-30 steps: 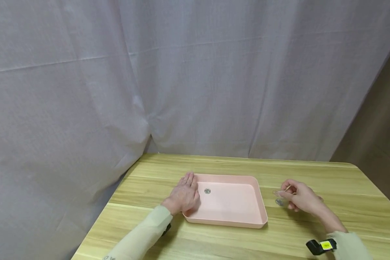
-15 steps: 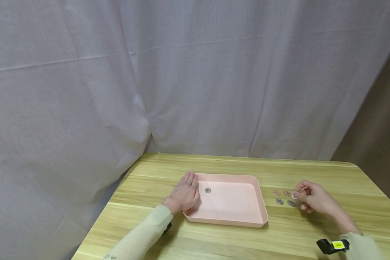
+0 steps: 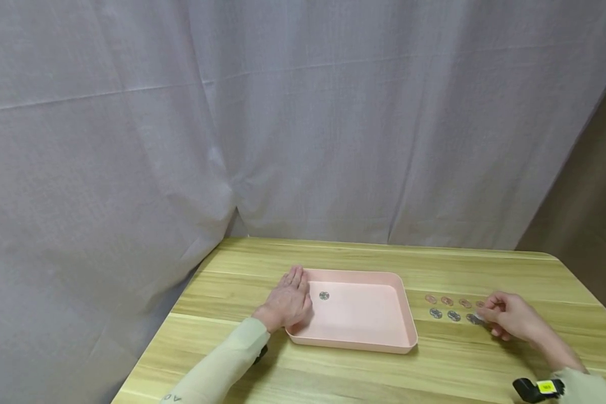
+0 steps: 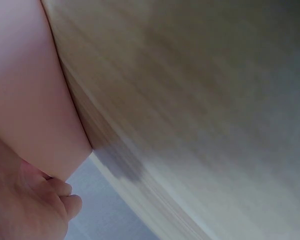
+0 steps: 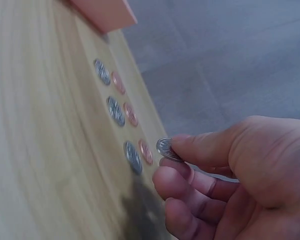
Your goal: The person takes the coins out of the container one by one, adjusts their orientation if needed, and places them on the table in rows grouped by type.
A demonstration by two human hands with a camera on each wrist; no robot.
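My right hand [image 3: 512, 317] pinches a silver coin [image 5: 167, 148] between thumb and fingers, just above the table. Beneath and beside it, coins lie in two rows: copper coins [image 3: 446, 301] at the back and silver coins [image 3: 453, 315] at the front. The right wrist view shows the held coin beside the end of the rows. With fingers extended, my left hand [image 3: 285, 300] rests on the left rim of a pink tray [image 3: 363, 342]. One silver coin [image 3: 324, 295] lies inside the tray, towards its far left corner. Some left fingers are hidden in the head view.
The wooden table [image 3: 343, 379] extends in front of and behind the tray. A grey curtain [image 3: 308, 140] hangs behind the table. A black wrist camera [image 3: 537, 388] sits at my right sleeve.
My right hand has moved to the right along the coin rows, and more coins have come into view behind it. The left hand and tray have stayed in place.
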